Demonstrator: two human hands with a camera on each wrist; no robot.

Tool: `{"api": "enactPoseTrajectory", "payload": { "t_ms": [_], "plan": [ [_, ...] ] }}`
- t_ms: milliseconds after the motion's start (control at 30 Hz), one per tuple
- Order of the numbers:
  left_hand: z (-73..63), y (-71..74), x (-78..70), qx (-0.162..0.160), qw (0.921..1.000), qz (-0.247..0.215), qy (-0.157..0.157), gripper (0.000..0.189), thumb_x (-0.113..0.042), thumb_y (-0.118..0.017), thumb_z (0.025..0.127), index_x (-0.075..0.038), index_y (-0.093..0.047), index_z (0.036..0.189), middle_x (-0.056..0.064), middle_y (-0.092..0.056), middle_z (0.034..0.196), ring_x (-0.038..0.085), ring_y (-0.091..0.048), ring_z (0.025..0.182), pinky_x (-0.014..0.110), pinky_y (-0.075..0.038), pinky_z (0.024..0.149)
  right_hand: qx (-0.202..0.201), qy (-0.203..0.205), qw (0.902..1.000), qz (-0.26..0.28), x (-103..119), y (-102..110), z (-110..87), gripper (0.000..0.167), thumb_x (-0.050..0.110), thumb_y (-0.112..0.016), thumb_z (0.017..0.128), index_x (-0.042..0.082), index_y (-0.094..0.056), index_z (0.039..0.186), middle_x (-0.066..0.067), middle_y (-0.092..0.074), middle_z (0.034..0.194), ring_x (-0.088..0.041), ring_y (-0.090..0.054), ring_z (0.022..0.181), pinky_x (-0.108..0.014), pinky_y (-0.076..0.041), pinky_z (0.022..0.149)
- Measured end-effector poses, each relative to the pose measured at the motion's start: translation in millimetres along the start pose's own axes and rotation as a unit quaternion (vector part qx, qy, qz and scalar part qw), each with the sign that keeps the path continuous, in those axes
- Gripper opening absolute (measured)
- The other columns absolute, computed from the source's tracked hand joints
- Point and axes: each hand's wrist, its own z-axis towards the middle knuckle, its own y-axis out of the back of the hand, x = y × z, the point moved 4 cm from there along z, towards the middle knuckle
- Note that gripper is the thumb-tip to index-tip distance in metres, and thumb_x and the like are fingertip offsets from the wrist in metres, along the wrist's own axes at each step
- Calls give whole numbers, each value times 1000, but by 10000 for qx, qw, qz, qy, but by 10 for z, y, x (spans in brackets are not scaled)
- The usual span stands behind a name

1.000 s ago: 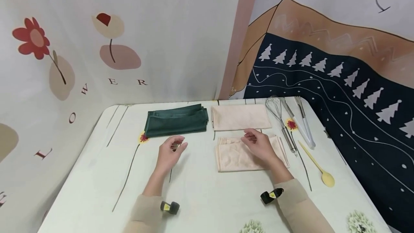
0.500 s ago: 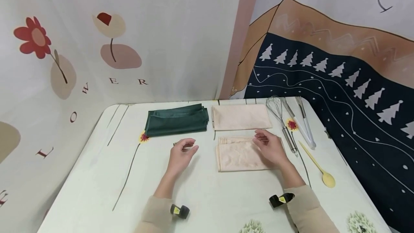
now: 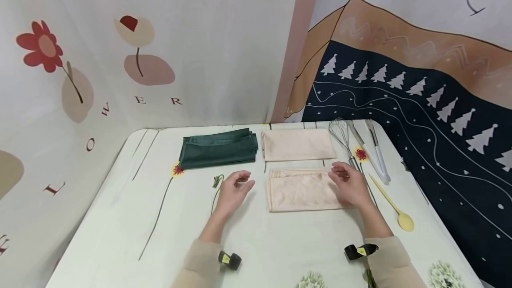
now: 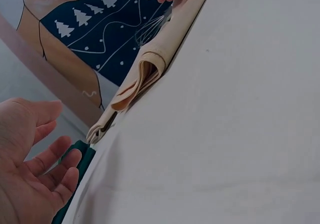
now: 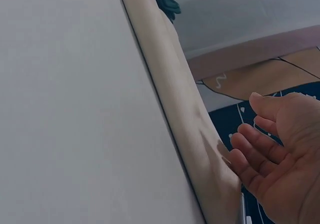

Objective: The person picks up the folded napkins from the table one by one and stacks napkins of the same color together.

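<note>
A folded peach cloth (image 3: 298, 192) lies nearest on the table, its layered fold facing left in the left wrist view. My right hand (image 3: 349, 183) hovers over its right end, fingers relaxed and holding nothing; its shadow falls on the cloth in the right wrist view. To the left of that cloth, my left hand (image 3: 233, 192) is above the bare tabletop, its fingers loosely bent and nothing between them. Behind the near cloth lies a second folded peach cloth (image 3: 298, 145). A folded dark green cloth (image 3: 219, 148) lies to its left, beyond my left hand.
On the right side of the table (image 3: 256, 248) lie a whisk (image 3: 340, 133), its handle partly hidden by my right hand, tongs (image 3: 370, 157) with white handles, and a yellow spoon (image 3: 406, 221). Printed curtains stand behind the table and along its right side.
Both hands have moved to the right, the left one from in front of the green cloth toward the near peach cloth, the right one to that cloth's right end. The cloths have not moved.
</note>
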Motion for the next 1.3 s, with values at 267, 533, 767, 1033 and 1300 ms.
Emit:
{"api": "enactPoseTrajectory", "payload": {
  "t_ms": [267, 533, 767, 1033, 1300],
  "plan": [
    [8, -145, 7, 174, 9998, -71, -84, 31, -17, -76, 93, -2, -69, 119, 12, -70, 115, 25, -66, 106, 43, -53, 93, -581, 41, 9983, 15, -95, 137, -64, 26, 7, -74, 92, -7, -69, 114, -21, -71, 99, 4, -59, 85, -7, -47, 73],
    [44, -266, -19, 371, 9993, -53, 48, 35, -17, -75, 93, -4, -67, 125, 9, -68, 120, 23, -65, 108, 38, -55, 90, -855, -538, 9948, -122, -179, 213, -104, 35, 7, -75, 91, -6, -64, 122, -23, -65, 115, -27, -62, 104, -5, -45, 80],
    [77, -386, 12, 630, 9980, -47, -4, 39, -14, -75, 93, 1, -64, 128, 11, -69, 115, 25, -65, 105, 32, -56, 89, -392, -753, 9964, 38, -274, 206, -132, 52, 8, -73, 93, -8, -51, 137, -29, -56, 134, -42, -59, 122, -3, -43, 87],
    [115, -482, 1, 954, 9954, -20, 10, 43, -10, -80, 88, 1, -66, 127, 9, -72, 109, 17, -67, 92, 29, -56, 78, -220, -474, 9984, -232, -322, 222, -159, 45, 5, -74, 92, -9, -57, 131, -26, -66, 116, -27, -66, 105, -3, -47, 79],
    [211, -534, -107, 856, 9958, 309, -67, 16, -4, -78, 87, -5, -76, 103, 0, -70, 83, 10, -60, 70, 24, -51, 61, -314, -418, 9952, -825, -317, 260, -134, 23, 9, -78, 89, -6, -73, 106, -11, -71, 83, -1, -55, 68, -14, -45, 59]
  ]
}}
